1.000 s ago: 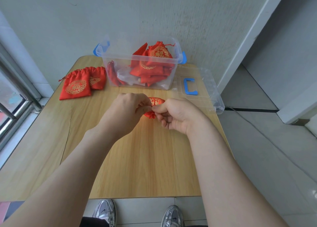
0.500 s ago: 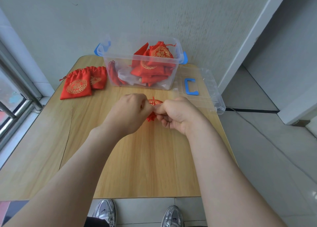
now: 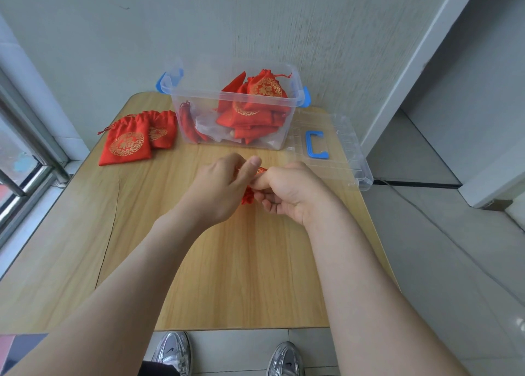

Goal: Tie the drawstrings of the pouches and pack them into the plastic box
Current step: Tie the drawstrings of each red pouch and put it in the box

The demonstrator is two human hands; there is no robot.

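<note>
Head view: left hand (image 3: 218, 189) and right hand (image 3: 288, 192) pinch a pouch (image 3: 247, 197), apparently tying it (knot hidden); next, the box (image 3: 199, 93).

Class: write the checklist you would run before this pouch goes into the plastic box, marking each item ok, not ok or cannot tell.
1. Grip on the held pouch: ok; the left hand and the right hand both pinch it.
2. Drawstring knot finished: cannot tell; the fingers hide it.
3. Plastic box open: ok; its lid lies on the table to its right.
4. Room in the box: ok; the packed pouches pile up at its right side, and its left side is filled lower.
5. All pouches packed: not ok; two loose pouches lie on the table left of the box.
</note>
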